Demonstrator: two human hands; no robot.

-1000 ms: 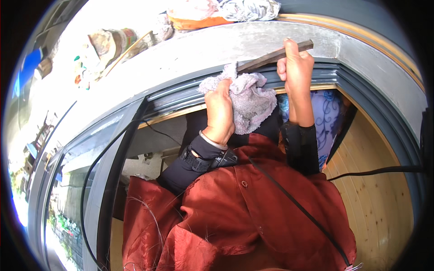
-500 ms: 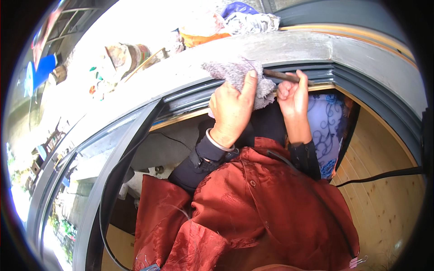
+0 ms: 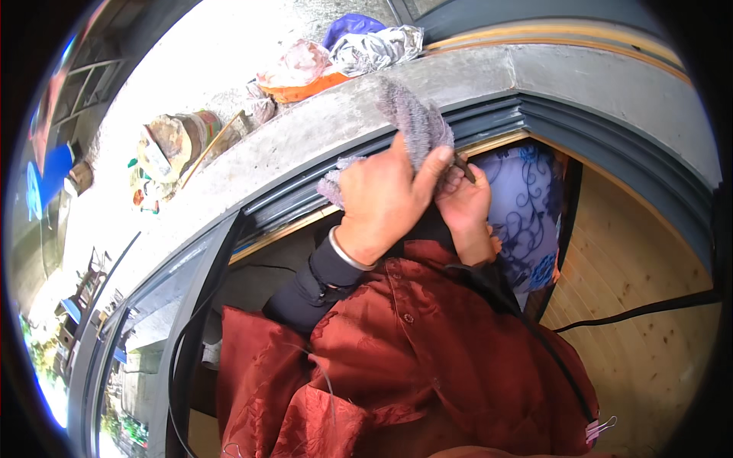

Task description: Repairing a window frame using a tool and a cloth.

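A fluffy grey-purple cloth (image 3: 416, 122) is bunched in my left hand (image 3: 385, 198), one end standing up past the fingers and another hanging out beside the knuckles. My left thumb presses against it. Close by on the right, my right hand (image 3: 467, 210) is curled around a thin brown stick (image 3: 463, 166). Only a short piece of the stick shows; the rest is hidden by the cloth and my left hand. Both hands are just in front of the dark grey sliding-window track (image 3: 481, 117), almost touching each other.
A pale stone sill (image 3: 466, 76) runs beyond the track. Outside lie an orange bag (image 3: 301, 88), a crumpled silvery bag (image 3: 378, 49) and a worn bucket-like container (image 3: 172, 145). A window frame (image 3: 202, 275) stands at left; patterned blue-white fabric (image 3: 523, 206) and wooden boards (image 3: 626, 259) are at right.
My hands have come closer together and drawn slightly back from the track. The stick shows less, and the cloth's upper end now points upward. The whole view has shifted a little.
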